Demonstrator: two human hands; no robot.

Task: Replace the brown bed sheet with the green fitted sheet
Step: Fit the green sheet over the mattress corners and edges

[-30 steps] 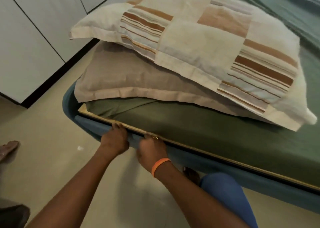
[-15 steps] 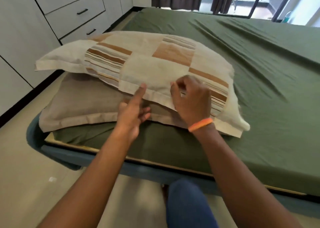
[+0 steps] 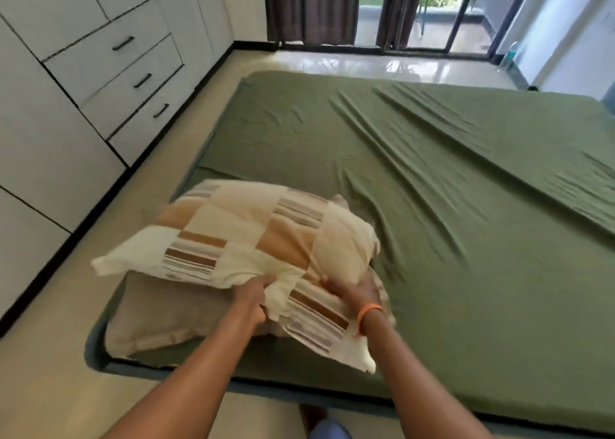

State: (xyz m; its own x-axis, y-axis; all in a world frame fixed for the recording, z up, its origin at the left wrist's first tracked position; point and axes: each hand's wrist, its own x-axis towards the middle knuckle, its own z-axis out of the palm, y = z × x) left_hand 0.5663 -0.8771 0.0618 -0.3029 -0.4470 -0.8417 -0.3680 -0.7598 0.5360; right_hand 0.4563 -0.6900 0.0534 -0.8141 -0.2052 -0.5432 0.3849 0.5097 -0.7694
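The green fitted sheet [image 3: 416, 179] covers the whole mattress, with long wrinkles across the middle and right. A striped patchwork pillow [image 3: 253, 235] lies on top of a plain beige pillow [image 3: 166, 312] at the near left corner of the bed. My left hand [image 3: 251, 298] grips the patchwork pillow's near edge. My right hand [image 3: 356, 293], with an orange wristband, grips the same pillow near its right corner. The pillow is bunched and lifted between both hands. No brown sheet is in view.
White wardrobe drawers [image 3: 133, 82] line the left wall across a narrow strip of floor [image 3: 43, 365]. Dark curtains [image 3: 309, 9] and a glass sliding door stand beyond the bed's far end. The blue bed frame [image 3: 266, 390] edges the near side. My knee [image 3: 329, 430] shows below.
My hands left the bed frame edge, rose to the patchwork pillow and now grip it, lifting and bunching it. The view rose to take in the whole bed.
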